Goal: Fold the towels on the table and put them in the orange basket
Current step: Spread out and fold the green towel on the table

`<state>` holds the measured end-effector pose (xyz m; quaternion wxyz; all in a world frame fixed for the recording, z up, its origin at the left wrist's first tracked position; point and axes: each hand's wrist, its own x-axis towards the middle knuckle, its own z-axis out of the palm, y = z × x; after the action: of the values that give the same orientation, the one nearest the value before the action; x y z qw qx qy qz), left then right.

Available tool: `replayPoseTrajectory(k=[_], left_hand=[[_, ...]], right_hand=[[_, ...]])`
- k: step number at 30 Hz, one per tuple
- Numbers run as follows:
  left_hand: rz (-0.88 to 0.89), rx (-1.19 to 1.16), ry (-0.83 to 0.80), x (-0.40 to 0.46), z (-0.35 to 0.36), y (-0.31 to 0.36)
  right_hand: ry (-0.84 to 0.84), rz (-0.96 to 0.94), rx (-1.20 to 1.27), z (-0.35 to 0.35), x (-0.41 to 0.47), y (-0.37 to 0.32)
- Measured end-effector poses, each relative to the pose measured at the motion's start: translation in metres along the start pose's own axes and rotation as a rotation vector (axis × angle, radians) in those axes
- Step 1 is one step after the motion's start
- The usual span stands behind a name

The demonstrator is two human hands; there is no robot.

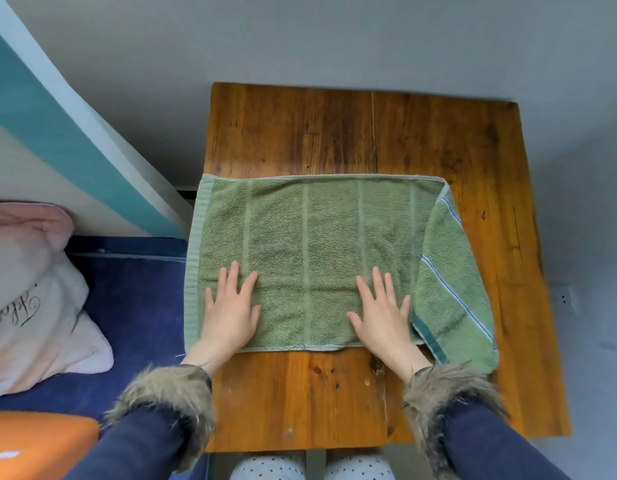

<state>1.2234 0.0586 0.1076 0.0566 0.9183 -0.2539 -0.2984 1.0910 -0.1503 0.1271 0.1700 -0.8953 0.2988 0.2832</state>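
A green towel [307, 237] lies spread flat on the wooden table [369, 133], its left edge hanging slightly over the table's side. My left hand [231, 310] presses flat on its near left part, fingers straight. My right hand [383, 313] presses flat on its near right part. A second green towel [452, 289] with blue and white stripes lies partly under the first one's right end. A corner of the orange basket [40, 441] shows at the bottom left.
A bed with a dark blue cover [134, 306] stands left of the table, with a pale pink pillow [30, 292] on it. Grey floor surrounds the table at the back and right. My knees show below the table's front edge.
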Motion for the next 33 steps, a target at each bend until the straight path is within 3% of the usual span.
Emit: replayPoseTrajectory(k=[8,14,16,21,23,28,33], left_hand=[[0.267,0.046,0.004,0.001,0.03,0.102],[0.348,0.111,-0.033,0.008,0.06,0.194],[0.347,0.141,-0.042,0.013,0.065,0.218],[0.209,0.119,-0.068,0.018,0.075,0.251],[0.17,0.171,-0.029,0.019,0.074,0.256],[0.091,0.282,0.132,0.03,0.058,0.28],[0.309,0.278,0.062,0.052,0.069,0.312]], right_hand=[[0.077,0.143,-0.035,-0.015,0.002,0.093],[0.189,-0.022,-0.013,-0.017,0.0,0.157],[0.253,-0.041,0.133,-0.031,0.003,0.179],[0.248,0.147,0.671,-0.087,0.024,0.243],[0.273,0.193,0.774,-0.104,0.036,0.269],[0.336,0.243,0.621,-0.109,0.06,0.311],[0.273,0.036,0.2,-0.084,0.064,0.319]])
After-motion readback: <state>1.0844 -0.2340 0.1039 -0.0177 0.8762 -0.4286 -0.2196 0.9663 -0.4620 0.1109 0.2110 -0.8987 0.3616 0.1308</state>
